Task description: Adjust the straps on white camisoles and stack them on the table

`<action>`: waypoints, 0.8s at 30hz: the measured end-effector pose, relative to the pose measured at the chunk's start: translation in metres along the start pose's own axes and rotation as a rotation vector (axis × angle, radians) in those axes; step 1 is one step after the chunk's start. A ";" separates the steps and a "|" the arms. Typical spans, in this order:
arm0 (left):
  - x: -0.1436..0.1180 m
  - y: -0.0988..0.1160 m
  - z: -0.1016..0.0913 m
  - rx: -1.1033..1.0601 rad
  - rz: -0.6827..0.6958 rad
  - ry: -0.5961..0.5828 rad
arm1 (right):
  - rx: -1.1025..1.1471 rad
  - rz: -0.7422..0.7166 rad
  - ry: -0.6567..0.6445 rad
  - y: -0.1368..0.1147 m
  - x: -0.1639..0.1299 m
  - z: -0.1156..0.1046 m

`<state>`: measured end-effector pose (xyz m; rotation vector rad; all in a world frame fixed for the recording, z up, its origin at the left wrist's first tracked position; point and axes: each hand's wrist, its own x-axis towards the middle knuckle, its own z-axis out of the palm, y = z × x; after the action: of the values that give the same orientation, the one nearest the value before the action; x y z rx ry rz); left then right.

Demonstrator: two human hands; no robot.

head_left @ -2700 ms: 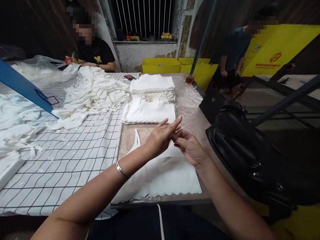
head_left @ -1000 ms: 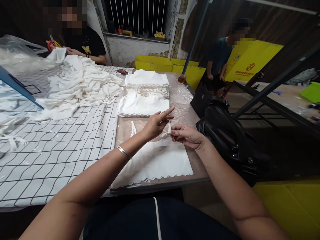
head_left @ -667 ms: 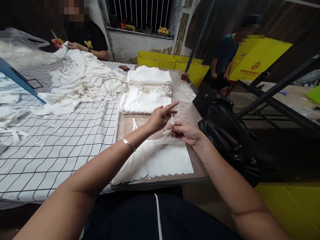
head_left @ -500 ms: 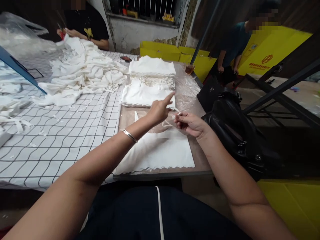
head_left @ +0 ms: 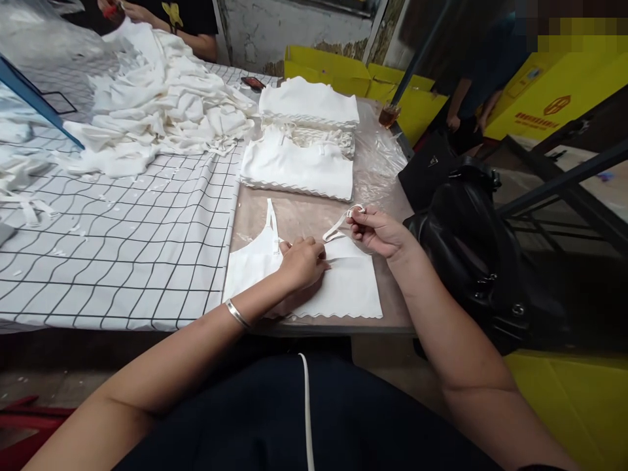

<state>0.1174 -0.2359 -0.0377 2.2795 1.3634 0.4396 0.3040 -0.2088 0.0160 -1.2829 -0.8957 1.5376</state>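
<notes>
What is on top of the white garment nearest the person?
The left hand is over the garment; the right hand holds one strap. What the left hand covers cannot be seen.

Both arms (head_left: 181, 353) stretch forward, the left hand (head_left: 303, 263) curled palm down, the right hand (head_left: 380, 230) closed in a pinch.

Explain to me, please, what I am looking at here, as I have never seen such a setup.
There is no machine: these are a person's bare hands, seen by one camera worn on the head, looking forward and down. The right hand pinches a strap of a white top lying on the table. The left hand is on the top; whether it grips anything is unclear. Just beyond lie folded white stacks, and to their left a loose white heap on a checked cloth. Black bags are at the right.
</notes>
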 end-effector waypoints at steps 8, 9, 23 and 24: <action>-0.001 -0.007 0.003 -0.211 -0.005 0.008 | -0.334 -0.026 -0.151 0.029 -0.019 0.011; -0.001 -0.006 0.003 -0.213 -0.015 0.008 | -0.366 -0.023 -0.156 0.033 -0.019 0.011; 0.002 0.010 0.008 -0.185 -0.041 0.011 | -0.431 -0.035 -0.160 0.041 -0.020 0.000; 0.002 0.010 0.008 -0.192 -0.048 0.002 | -0.442 -0.037 -0.169 0.041 -0.020 0.000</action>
<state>0.1293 -0.2396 -0.0390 2.0871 1.3139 0.5336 0.2967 -0.2412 -0.0160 -1.4436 -1.4185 1.4833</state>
